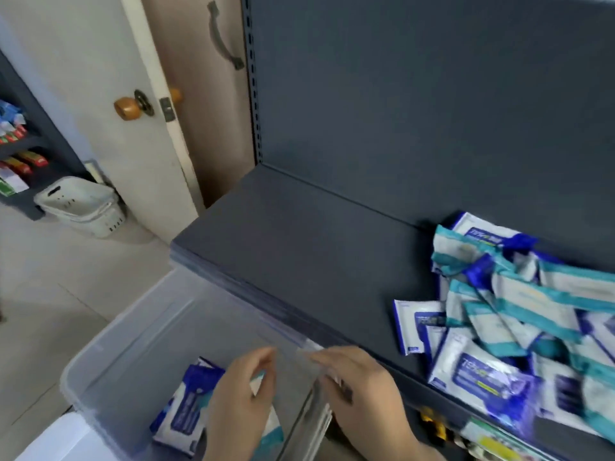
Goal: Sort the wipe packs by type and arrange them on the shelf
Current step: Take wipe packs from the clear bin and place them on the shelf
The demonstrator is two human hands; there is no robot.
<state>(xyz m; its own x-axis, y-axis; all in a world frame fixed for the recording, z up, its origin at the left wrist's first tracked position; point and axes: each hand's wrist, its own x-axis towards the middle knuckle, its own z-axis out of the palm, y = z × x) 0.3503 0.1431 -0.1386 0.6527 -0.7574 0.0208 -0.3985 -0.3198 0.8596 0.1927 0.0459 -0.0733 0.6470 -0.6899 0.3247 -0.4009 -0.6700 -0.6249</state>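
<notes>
Barely begun: packs (519, 304) lie jumbled at the shelf's (299, 247) 4 o'clock, a blue pack (186, 410) waits in the bin (133, 334), the left hand (243, 397) pinches a teal pack (260, 379), and I cannot tell the right hand's (362, 390) grip.

head view | worn, wide-angle, faces forward and down, horizon tilted | close over shelf (299, 261), centre to 3 o'clock | clear bin (149, 334) at 7 o'clock

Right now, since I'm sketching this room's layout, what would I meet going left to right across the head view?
Side rack of red packs, white basket, wooden door knob, blue wipe pack in the clear bin, left hand gripping a teal wipe pack, right hand, heap of wipe packs on the shelf.
</notes>
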